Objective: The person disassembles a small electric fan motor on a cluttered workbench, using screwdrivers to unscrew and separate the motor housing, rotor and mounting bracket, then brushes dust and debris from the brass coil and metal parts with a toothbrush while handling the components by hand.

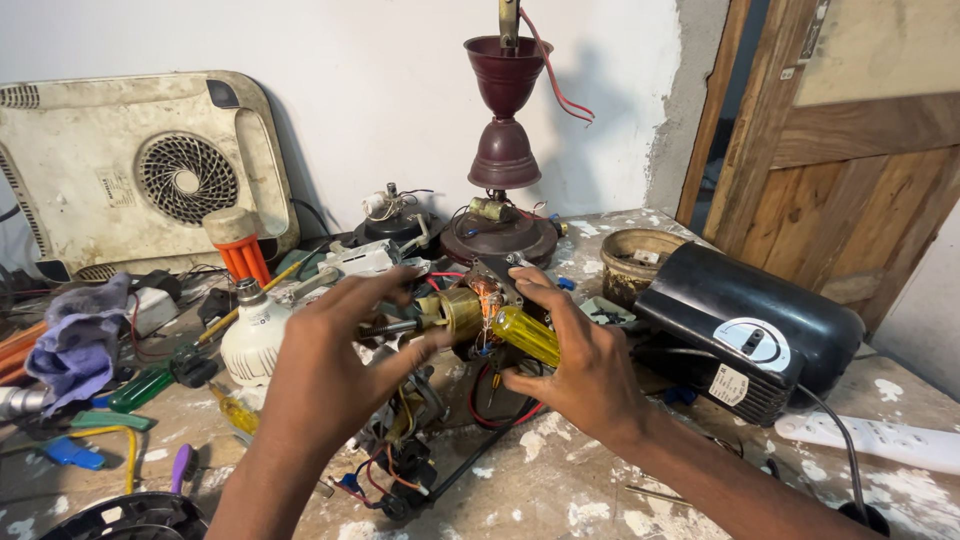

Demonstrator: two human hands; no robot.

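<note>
My left hand [335,355] grips a small electric motor [455,310] with a brass-coloured body and copper windings, held above the workbench. Its shaft sticks out to the left past my fingers. My right hand [580,365] holds a screwdriver with a yellow transparent handle [525,335], its tip set against the motor's winding end. Red, black and blue wires [400,470] hang from the motor down to a dark part on the bench.
A black appliance housing [750,335] lies at the right, a maroon ceiling-fan stem [503,120] stands behind. A white bulb [255,335], an orange bulb [238,250], green and yellow screwdrivers, a purple rag [80,335], a white power strip [880,440] and a wooden door [850,170] surround the paint-spattered bench [560,490].
</note>
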